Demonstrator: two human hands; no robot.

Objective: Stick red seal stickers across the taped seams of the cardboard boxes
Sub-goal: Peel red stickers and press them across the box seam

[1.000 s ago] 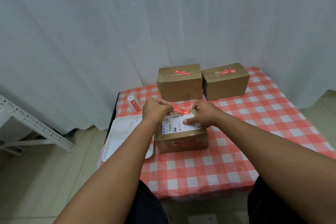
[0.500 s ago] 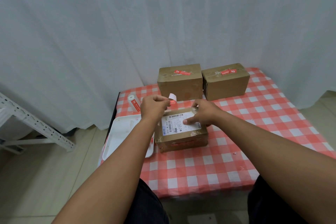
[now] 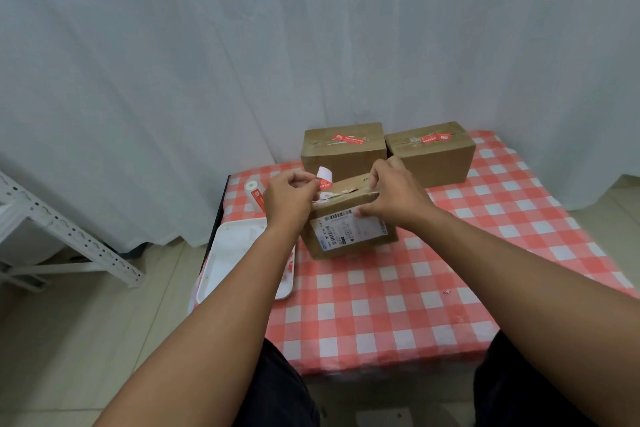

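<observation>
A small cardboard box (image 3: 349, 236) with a white shipping label facing me stands tipped up on the checked tablecloth. My right hand (image 3: 391, 192) grips its top right, thumb on the label side and fingers over the upper edge. My left hand (image 3: 289, 196) pinches a red seal sticker (image 3: 325, 180) with a curled white backing, just above the box's upper left corner and its taped seam. Two larger boxes (image 3: 343, 152) (image 3: 431, 156) stand at the back, each with a red sticker across its top seam.
A roll of red stickers (image 3: 255, 196) lies at the table's left edge. A white tray (image 3: 228, 263) sits left of the small box, partly under my left forearm. A white metal frame (image 3: 62, 232) stands on the floor at left. A white curtain hangs behind.
The small box has been turned so its label faces me and the seam side is up. The sticker left my right hand and is now only in my left, its backing curled.
</observation>
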